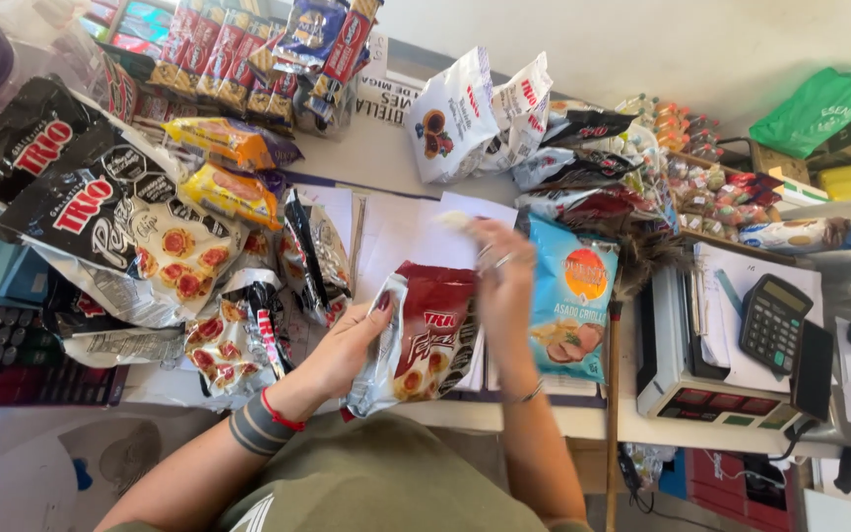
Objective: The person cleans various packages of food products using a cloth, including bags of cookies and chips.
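step: dark red snack bag [424, 340] is held up over the near worktop [396, 232] edge, mid-handling | left hand [347, 345] grip closed round its left side | right hand [504, 271] pinched on the top corner, blurry | next: firm two-handed hold probably needed

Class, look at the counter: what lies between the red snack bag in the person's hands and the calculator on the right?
In the head view, a blue snack bag lies between the red bag and the calculator, with a wooden stick beside it.
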